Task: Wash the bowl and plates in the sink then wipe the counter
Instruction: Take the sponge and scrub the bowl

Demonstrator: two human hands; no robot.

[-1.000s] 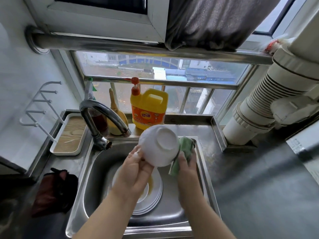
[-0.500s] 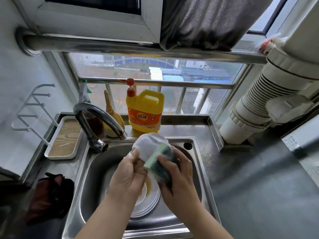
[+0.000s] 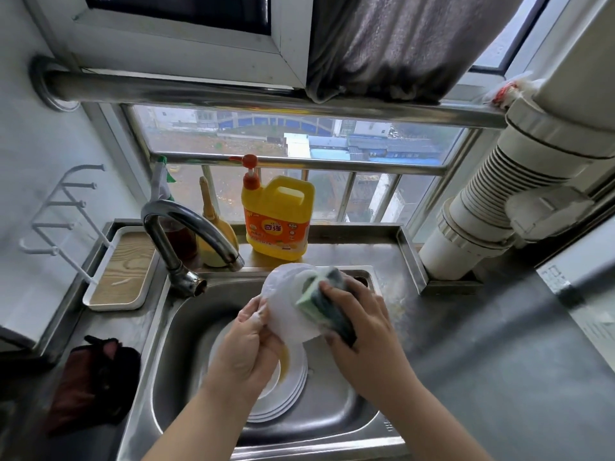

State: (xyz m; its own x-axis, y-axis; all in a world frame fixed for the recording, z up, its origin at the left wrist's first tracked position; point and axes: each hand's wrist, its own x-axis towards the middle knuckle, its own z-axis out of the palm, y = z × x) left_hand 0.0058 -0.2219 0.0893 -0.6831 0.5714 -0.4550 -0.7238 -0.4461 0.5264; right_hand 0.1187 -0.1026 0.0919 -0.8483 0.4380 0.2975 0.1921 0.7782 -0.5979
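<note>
White bowl (image 3: 286, 304) held tilted above the sink (image 3: 186, 331), left hand (image 3: 248, 347) gripping its rim, right hand (image 3: 362, 331) pressing a green sponge (image 3: 321, 306) against it, stacked plates (image 3: 293, 384) in the basin below.

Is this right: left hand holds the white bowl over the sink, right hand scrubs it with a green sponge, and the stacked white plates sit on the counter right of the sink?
One error: the stacked white plates lie inside the steel sink, under the hands, per the head view. The rest holds: left hand holds the white bowl; right hand presses the green sponge on it.
</note>
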